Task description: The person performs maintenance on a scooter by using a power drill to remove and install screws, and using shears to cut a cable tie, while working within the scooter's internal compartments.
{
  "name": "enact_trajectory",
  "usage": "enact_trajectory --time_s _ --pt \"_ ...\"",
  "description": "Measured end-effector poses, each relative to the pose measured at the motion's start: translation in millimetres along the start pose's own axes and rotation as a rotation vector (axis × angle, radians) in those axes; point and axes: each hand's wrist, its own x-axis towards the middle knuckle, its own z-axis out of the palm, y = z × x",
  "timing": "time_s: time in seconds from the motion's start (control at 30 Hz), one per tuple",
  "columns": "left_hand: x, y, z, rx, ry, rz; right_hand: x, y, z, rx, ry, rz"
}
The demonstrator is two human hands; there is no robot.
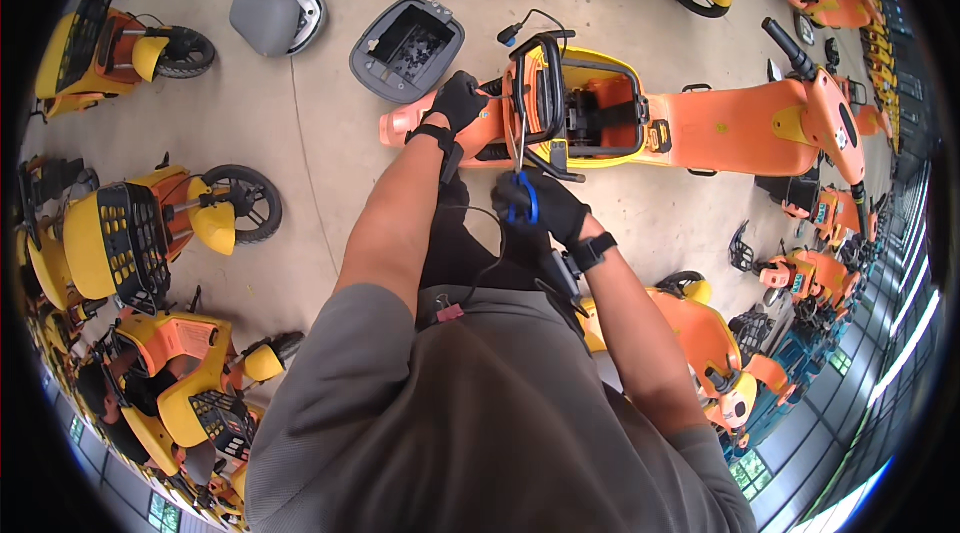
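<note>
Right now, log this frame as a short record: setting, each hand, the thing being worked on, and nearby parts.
setting: concrete floor among many orange and yellow scooters
left hand: black-gloved, resting on the rear of the orange scooter
right hand: black-gloved, gripping a blue-handled tool at the open seat compartment
nearby: grey seat and dark cover panel lying on the floor

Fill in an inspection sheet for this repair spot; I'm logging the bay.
Surface: bare concrete floor.
Job's things: orange scooter lying on its side, seat compartment open; blue-handled tool.
Clutter: grey seat and black tray cover on the floor.
Hands: gloved left hand on the scooter's rear; gloved right hand grips the tool.
Cables: black lead by the compartment.
Surroundings: yellow and orange scooters parked around.
</note>
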Motion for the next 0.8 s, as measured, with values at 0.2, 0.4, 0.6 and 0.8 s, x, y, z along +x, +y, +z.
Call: enact_trajectory --time_s 0.2,0.4,0.6,0.8 --pt "4.0 -3.1 -9.1 0.012 -0.071 -0.025 70.0 3.5 14.0 0.312 0.301 0.307" --pt "5.7 -13.0 -7.9 -0.1 -0.102 0.021 128.2 14.3 -1.7 0.313 0.51 0.38" --pt "12.5 -16.3 -6.6 -0.117 -0.161 -0.034 150.8 29.6 -11.5 0.521 0.559 0.375" --pt "8.5 -17.8 -7.3 -0.096 -0.148 -0.018 149.8 29.9 -8.5 0.145 0.53 0.368"
